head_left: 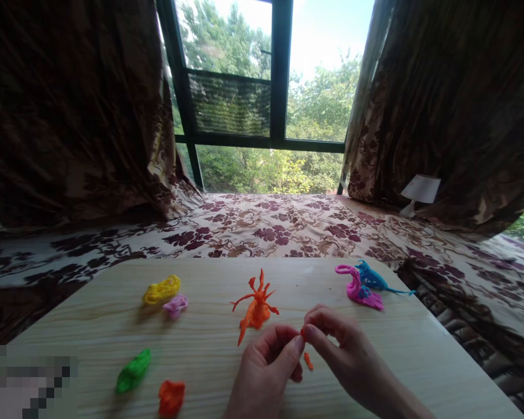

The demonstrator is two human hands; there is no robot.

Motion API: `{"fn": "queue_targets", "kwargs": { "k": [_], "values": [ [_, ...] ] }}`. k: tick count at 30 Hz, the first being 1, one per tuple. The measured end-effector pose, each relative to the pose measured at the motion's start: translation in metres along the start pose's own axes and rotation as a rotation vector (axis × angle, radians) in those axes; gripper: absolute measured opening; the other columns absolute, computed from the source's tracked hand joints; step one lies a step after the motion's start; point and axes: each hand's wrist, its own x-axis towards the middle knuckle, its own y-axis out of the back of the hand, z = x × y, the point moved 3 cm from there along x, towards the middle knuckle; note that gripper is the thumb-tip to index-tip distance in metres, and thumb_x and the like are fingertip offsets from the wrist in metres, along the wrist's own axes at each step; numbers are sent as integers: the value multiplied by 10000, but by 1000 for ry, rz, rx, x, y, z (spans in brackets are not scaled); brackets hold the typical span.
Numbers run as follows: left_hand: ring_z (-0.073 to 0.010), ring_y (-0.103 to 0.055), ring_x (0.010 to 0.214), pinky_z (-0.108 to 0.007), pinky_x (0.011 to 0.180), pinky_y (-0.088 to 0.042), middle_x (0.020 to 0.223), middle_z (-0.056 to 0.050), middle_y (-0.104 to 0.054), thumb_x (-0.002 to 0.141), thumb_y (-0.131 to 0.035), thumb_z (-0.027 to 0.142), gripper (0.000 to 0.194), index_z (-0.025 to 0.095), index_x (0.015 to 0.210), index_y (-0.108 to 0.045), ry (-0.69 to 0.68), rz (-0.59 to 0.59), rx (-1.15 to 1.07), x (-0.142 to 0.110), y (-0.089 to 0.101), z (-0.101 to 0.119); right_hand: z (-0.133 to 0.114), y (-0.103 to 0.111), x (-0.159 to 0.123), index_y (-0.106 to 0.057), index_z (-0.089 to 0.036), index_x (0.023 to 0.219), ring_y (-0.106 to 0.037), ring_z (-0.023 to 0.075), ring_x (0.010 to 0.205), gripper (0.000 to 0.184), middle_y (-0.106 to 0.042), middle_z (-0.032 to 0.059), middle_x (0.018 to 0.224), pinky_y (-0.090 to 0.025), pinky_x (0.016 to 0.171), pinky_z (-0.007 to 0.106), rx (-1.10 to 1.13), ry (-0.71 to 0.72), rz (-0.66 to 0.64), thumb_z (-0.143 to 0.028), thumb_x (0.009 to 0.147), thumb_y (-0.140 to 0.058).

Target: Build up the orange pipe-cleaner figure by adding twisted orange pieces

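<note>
My left hand (271, 366) and my right hand (343, 343) meet over the wooden table, fingertips pinched together. Between them shows a tiny bit of orange modelling clay (303, 331), mostly hidden by the fingers. Just under the hands lies a short orange clay strip (308, 361). Beyond my left hand stands an orange clay figure (258, 311) with several thin, spread arms. An orange clay lump (172, 398) rests at the near left of the table.
The pale wooden table (209, 372) also bears green clay (133, 371), yellow clay (162, 289), light pink clay (175, 305), a magenta clay shape (361, 294) and a blue clay shape (373, 276). Behind are floral cloth (271, 227), a small lamp (421, 189), curtains and a window.
</note>
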Motion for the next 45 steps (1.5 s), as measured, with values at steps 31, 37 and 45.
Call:
{"fn": "queue_targets", "kwargs": {
  "k": [31, 37, 45],
  "values": [
    [-70, -472, 512, -209, 550, -410, 573, 49, -507, 686, -662, 329, 181, 178, 752, -587, 107, -23, -185, -2, 0, -3, -2, 5, -1, -591, -173, 752, -526, 116, 701, 224, -566, -2, 735, -397, 637, 228, -98, 7, -6, -254, 882, -428],
    [-71, -467, 498, -203, 527, -399, 544, 50, -507, 623, -707, 339, 208, 177, 712, -612, 124, -11, -193, -1, -1, -5, 0, -1, -2, -571, -170, 720, -529, 111, 674, 140, -552, -11, 720, -414, 614, 217, -70, -4, -15, -195, 831, -490],
    [-58, -474, 515, -200, 536, -398, 606, 44, -516, 716, -645, 299, 145, 173, 751, -581, 142, -66, -282, -2, -1, -8, 0, 3, 0, -565, -166, 702, -519, 112, 675, 178, -546, -9, 711, -403, 615, 224, -82, 3, 5, -209, 846, -470]
  ]
}}
